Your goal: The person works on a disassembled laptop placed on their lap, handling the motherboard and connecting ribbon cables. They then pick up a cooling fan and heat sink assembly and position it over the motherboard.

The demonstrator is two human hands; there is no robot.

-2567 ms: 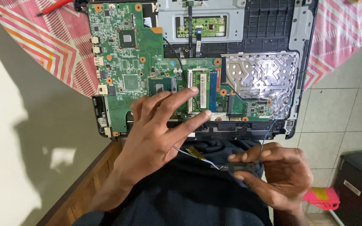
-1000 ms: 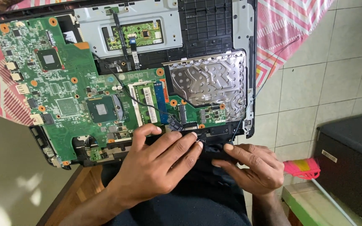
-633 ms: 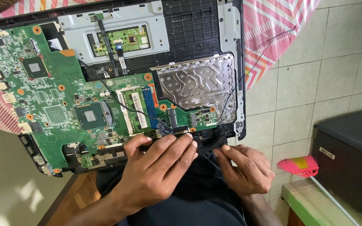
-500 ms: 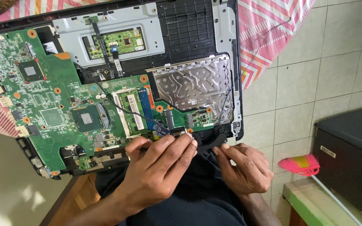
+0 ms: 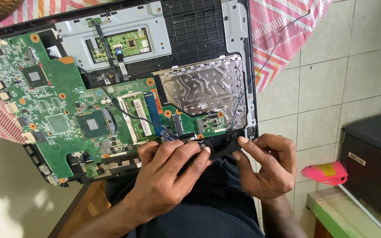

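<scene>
An opened black laptop base lies on a table, its green motherboard bare, with a memory stick and a silver embossed metal plate beside it. My left hand curls over the base's near edge, fingertips on the black strip just below the board. My right hand pinches the base's near right corner with thumb and forefinger. A thin dark wire runs from that corner up over the cloth.
A pink and white striped tablecloth lies under the laptop. To the right are a tiled floor, a pink brush, a black box and a green ledge. A wooden table part shows at lower left.
My left hand has come off the board and down to the base's near edge. My right hand has risen from my lap to the near right corner. The view has shifted right.
</scene>
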